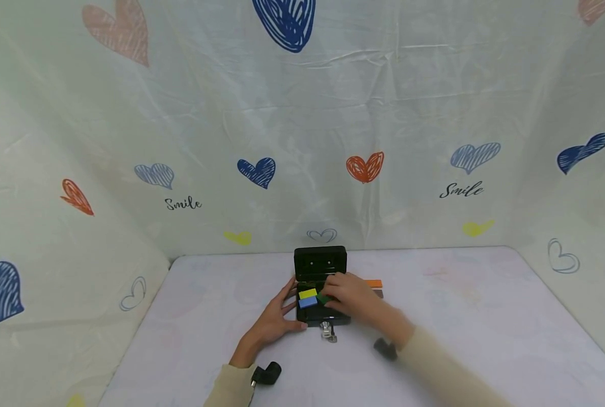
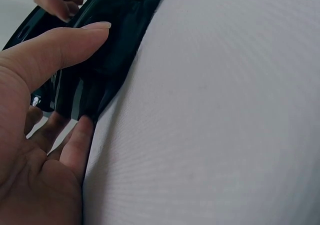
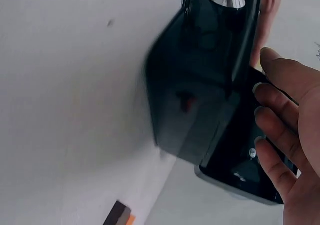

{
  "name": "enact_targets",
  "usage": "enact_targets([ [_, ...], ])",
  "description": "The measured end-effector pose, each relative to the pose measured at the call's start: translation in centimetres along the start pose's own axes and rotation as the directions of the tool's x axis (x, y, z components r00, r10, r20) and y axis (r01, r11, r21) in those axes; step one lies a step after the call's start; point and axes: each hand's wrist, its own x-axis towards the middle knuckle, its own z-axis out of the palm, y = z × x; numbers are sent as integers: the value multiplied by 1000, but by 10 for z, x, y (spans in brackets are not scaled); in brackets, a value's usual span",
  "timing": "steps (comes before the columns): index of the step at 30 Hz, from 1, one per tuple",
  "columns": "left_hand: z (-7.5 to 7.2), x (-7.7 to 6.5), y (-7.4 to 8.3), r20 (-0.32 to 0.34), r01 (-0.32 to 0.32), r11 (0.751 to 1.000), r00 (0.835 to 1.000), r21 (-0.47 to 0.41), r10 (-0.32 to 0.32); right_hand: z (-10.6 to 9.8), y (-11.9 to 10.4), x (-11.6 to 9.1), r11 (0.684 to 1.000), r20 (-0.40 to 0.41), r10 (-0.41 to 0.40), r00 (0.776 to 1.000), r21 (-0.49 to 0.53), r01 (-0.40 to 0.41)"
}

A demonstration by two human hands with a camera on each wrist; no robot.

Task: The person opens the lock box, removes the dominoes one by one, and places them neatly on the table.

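A small black cash box point(image 1: 327, 320) sits on the table with its lid raised toward the back. Inside it, on the left, lie a yellow block point(image 1: 308, 293) and a blue block point(image 1: 308, 302). My left hand point(image 1: 273, 320) grips the box's left side, thumb at the front corner and fingers along the side and back. Over the right half of the box, my right hand point(image 1: 350, 295) has its fingertips at a green block point(image 1: 323, 298), tilted against the other two. In the right wrist view the box wall hides that block from sight.
Right of the box lie an orange block point(image 1: 374, 283) and a dark brown-grey block point(image 1: 379, 293), side by side. A silver lock point(image 1: 325, 328) with a hanging key point(image 1: 332, 338) sticks out from the box front. A heart-printed sheet point(image 1: 307, 198) hangs behind the table.
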Motion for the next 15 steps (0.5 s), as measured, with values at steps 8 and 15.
enact_targets([
  [8, 0, 0, 0, 6, 1, 1000, 1000, 12, -1, 13, -6, 10, 1000, 50, 17, 999, 12, -18],
  [15, -1, -1, 2, 9, -1, 1000, 1000, 5, 1, 21, -10, 17, 1000, 65, 26, 998, -3, -25],
])
